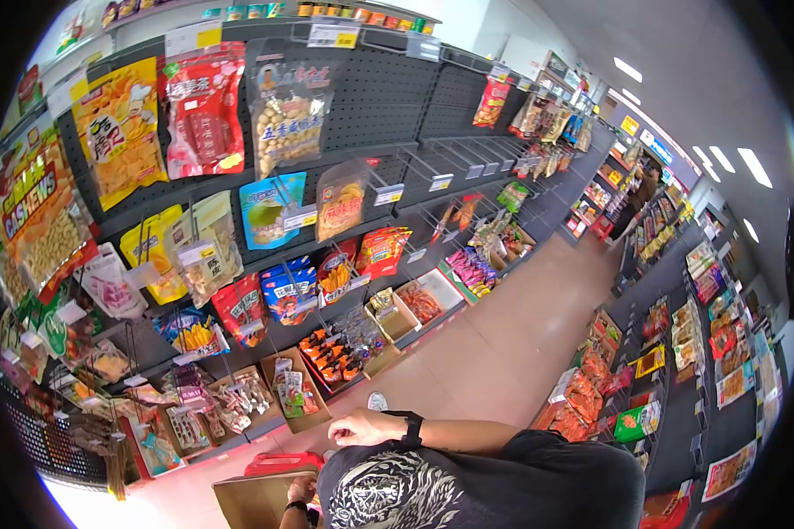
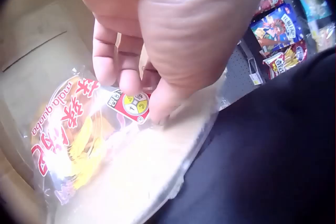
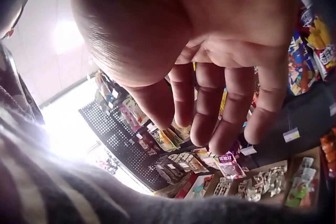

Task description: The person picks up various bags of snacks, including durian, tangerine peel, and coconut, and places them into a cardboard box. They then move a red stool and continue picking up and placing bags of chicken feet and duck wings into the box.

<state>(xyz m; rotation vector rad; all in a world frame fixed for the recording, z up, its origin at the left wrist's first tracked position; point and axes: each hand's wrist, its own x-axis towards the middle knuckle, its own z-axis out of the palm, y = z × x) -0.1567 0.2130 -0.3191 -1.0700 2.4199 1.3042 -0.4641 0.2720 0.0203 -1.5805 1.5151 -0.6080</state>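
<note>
My left hand [image 1: 302, 488] is low at the open cardboard box [image 1: 238, 504] near my body. In the left wrist view, the thumb and curled fingers pinch a clear snack bag [image 2: 68, 124] with red lettering, close to its round red-and-yellow logo. The bag lies at the box's brown inner wall [image 2: 31, 35]. My right hand [image 1: 362, 429] hangs in front of my chest, its fingers loosely bent and holding nothing, as the right wrist view [image 3: 210, 98] also shows.
A dark pegboard shelf [image 1: 370, 97] hung with snack bags runs along the left. Below it stand open cartons [image 1: 291, 388] of small packets. Something red [image 1: 282, 463] is beside the box. The aisle floor [image 1: 503, 335] stretches ahead, with another shelf [image 1: 662, 423] at right and a person [image 1: 641, 198] far off.
</note>
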